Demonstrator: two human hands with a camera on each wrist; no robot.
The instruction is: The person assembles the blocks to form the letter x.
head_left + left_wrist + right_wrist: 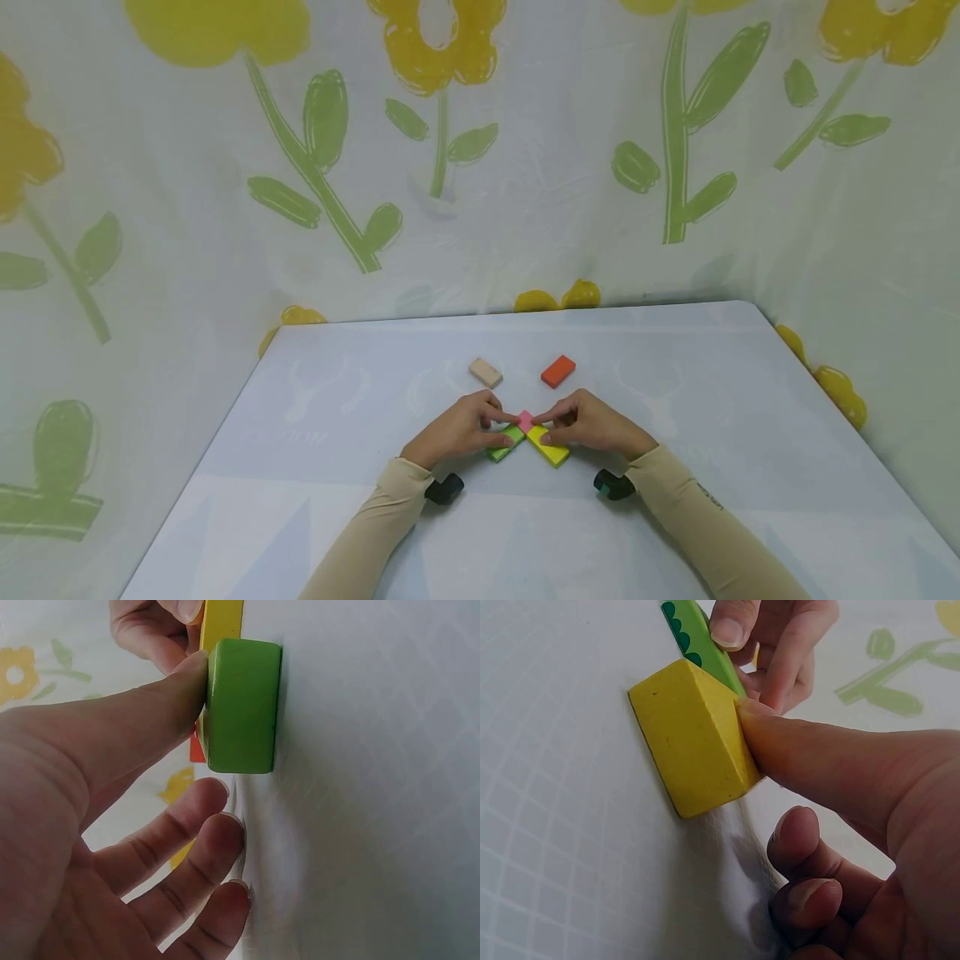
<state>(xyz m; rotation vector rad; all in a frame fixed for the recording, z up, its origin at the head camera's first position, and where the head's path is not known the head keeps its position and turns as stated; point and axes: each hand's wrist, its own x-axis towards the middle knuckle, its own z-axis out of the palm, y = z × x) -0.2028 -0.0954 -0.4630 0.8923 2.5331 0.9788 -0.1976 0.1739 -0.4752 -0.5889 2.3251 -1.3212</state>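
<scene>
A green block (505,446) and a yellow block (552,453) lie flat on the table, slanting apart toward the person. A small pink block (526,420) sits where their far ends meet. My left hand (456,428) presses its thumb on the green block's top, with its index finger stretched to the pink block. Mirroring it, my right hand (597,428) rests its thumb on the yellow block (686,742) and points its index finger at the pink block's other side. Both hands' remaining fingers bend loosely, off the blocks. Dark green scallops mark the green block (697,637).
Beyond the hands lie a plain wooden block (485,372) and an orange-red block (558,372). Black devices (445,489) sit under both wrists. The white table (337,367) ends at a flower-printed curtain (525,208) behind and at the sides.
</scene>
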